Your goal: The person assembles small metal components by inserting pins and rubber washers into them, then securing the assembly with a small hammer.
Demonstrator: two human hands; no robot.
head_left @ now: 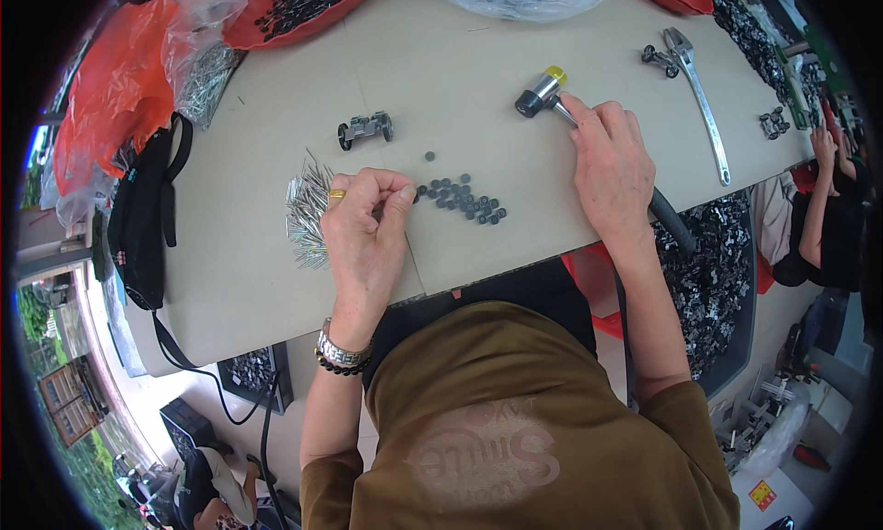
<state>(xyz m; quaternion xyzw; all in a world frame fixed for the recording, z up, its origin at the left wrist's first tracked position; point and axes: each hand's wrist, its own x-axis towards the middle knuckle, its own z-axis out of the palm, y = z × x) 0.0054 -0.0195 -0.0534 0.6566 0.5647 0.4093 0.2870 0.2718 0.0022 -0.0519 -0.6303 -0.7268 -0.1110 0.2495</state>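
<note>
My left hand (368, 213) is closed in a pinch, thumb against index finger, with a small black wheel (420, 191) showing right at the fingertips. Just right of it, several more black wheels (469, 204) lie loose in a cluster on the table. A heap of thin metal pins (308, 208) lies to the left, partly behind that hand. My right hand (614, 162) is wrapped around the handle of a mallet (541, 93), whose head has one yellow and one black face. Beyond my left hand stands a small grey toy car chassis (365, 130) with black wheels.
On the right lie an adjustable wrench (699, 102) and more small chassis (774, 123). Red bowls (299, 29) and plastic bags line the far edge. A black pouch (147, 222) lies at left. Below the table's right edge sits a bin of metal parts (708, 291). Another person's arm (817, 190) is at far right.
</note>
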